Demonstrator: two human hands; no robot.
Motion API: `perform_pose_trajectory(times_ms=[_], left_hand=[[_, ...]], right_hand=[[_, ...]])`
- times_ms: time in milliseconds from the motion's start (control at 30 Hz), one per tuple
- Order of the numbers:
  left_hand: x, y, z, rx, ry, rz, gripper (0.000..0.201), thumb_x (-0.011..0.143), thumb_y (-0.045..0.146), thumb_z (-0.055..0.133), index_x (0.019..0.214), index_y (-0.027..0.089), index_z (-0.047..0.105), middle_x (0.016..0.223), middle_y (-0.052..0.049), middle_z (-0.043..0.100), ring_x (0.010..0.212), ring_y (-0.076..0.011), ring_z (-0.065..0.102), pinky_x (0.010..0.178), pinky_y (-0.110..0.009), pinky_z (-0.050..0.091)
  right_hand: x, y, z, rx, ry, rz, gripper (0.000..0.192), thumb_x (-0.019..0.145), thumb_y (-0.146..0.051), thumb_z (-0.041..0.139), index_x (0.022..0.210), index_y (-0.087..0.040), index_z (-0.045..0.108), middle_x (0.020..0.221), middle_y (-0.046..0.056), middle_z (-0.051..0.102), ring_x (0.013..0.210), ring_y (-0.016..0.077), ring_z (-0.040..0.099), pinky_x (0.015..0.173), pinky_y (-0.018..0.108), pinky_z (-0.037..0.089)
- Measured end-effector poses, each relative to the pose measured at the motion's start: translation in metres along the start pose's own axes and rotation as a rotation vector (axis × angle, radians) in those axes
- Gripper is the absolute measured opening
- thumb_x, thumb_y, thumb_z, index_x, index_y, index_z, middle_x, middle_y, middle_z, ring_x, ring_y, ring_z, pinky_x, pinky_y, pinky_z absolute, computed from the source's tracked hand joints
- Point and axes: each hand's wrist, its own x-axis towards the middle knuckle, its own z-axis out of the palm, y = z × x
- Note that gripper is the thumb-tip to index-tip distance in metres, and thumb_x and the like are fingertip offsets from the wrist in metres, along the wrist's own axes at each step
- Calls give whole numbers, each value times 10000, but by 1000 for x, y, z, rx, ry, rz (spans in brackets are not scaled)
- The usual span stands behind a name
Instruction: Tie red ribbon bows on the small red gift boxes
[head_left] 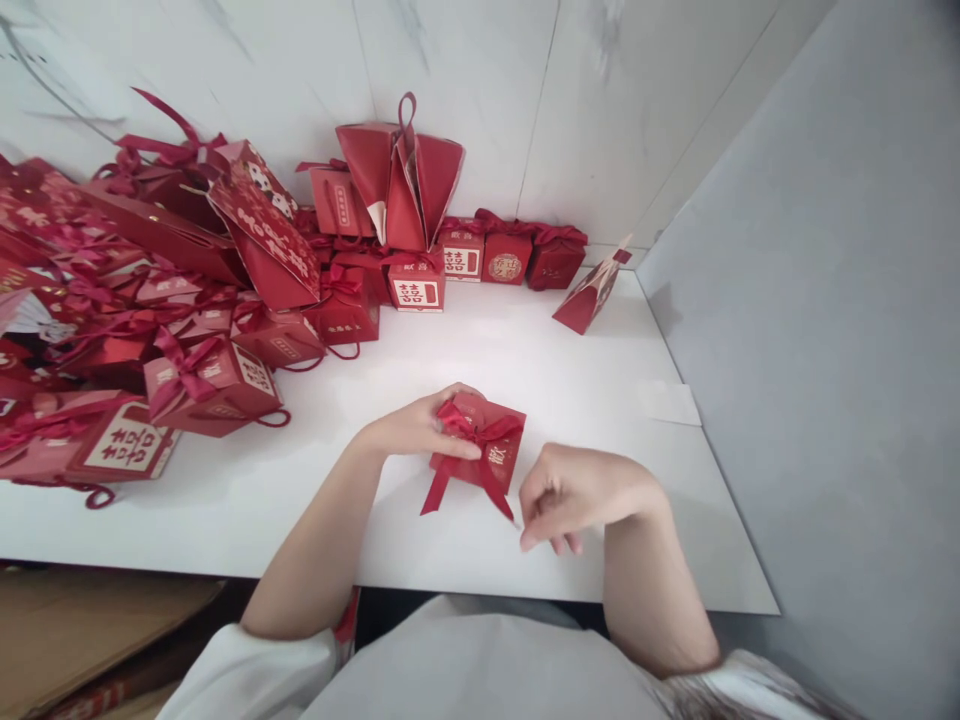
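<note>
A small red gift box (507, 412) with gold lettering rests on the white table in front of me. A red ribbon (491, 432) is tied in a bow on its top, two tails hanging toward me. Around the box's left side curls my left hand (427, 425), its thumb pressing on top beside the bow. My right hand (581, 495) is just right of the box, fingers curled in and thumb against the index finger. Its fingertips are close to the end of the right ribbon tail; whether they hold anything is not visible.
Many red gift boxes (214, 385) with ribbons crowd the table's left side and back. A larger folded red box (439, 185) stands on the back row. One triangular red box (592, 295) stands apart at back right. A grey wall (817, 330) borders the right; cardboard (90, 630) lies below left.
</note>
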Motion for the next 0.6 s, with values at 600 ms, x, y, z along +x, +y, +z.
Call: perform_pose_trajectory(times_ms=[600], left_hand=[[-17, 65, 109, 886, 754, -371, 1101, 640, 726, 669, 1468, 101, 300, 1223, -284, 541, 1108, -482, 539, 971, -621, 328]], right_hand=[[82, 71, -53, 47, 1046, -154, 421, 837, -559, 542, 669, -173, 571, 510, -11, 600, 415, 106, 531, 506, 238, 417]])
